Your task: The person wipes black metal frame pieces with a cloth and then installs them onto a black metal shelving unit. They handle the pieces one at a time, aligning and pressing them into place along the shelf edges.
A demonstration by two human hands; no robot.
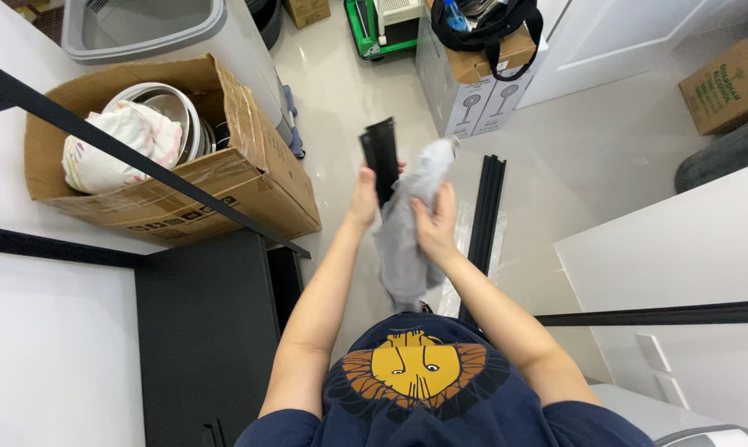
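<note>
- The left hand has its grip clenched around a flat black metal part, held upright above the pale floor.
- The right hand grasps a grey cloth, pressing it against the part; the cloth hangs down between the forearms.
- Long black rails lie on the floor just beside the right hand.
- An open cardboard box holding metal bowls stands near the left arm.

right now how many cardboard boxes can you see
4: an open box of bowls at left, a small one at top, one under a black bag, one at right. Others may be hidden.
</note>
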